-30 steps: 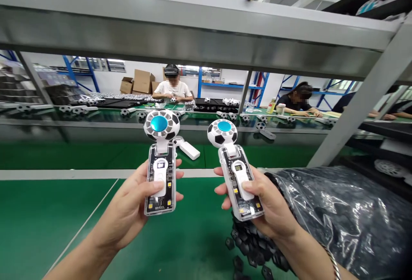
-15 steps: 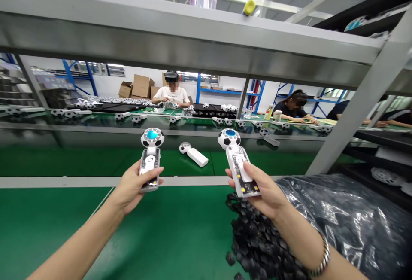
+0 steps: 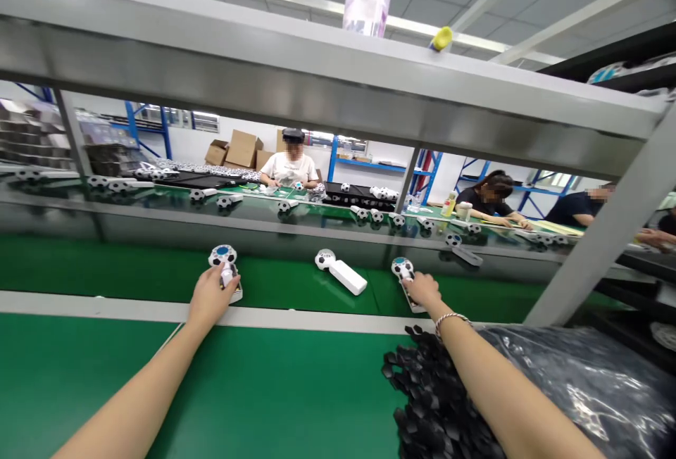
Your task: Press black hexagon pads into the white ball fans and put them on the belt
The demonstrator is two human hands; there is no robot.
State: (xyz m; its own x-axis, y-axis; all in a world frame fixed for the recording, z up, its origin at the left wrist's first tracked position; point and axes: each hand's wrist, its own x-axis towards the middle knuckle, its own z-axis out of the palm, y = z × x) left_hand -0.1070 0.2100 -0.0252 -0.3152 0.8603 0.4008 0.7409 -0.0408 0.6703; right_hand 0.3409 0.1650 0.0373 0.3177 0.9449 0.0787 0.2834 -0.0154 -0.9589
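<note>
Left hand (image 3: 210, 295) closed on left football-headed device (image 3: 222, 257), right hand (image 3: 424, 291) closed on right device (image 3: 402, 266), both at green belt (image 3: 285, 291) just beyond pale rail (image 3: 317, 320). 3rd device (image 3: 347, 277) lies between, touching neither. Best to bring both level, clear of rail, before easing either grip.

Left of the frame's centre, a football-headed device (image 3: 222, 256) is being held by the left hand (image 3: 211, 296) at the green strip (image 3: 285, 290); right of centre, a matching device (image 3: 402, 267) is being held by the right hand (image 3: 425, 291). At lower right, black pieces (image 3: 433, 395) are being partly covered by the right forearm (image 3: 507, 381).
</note>
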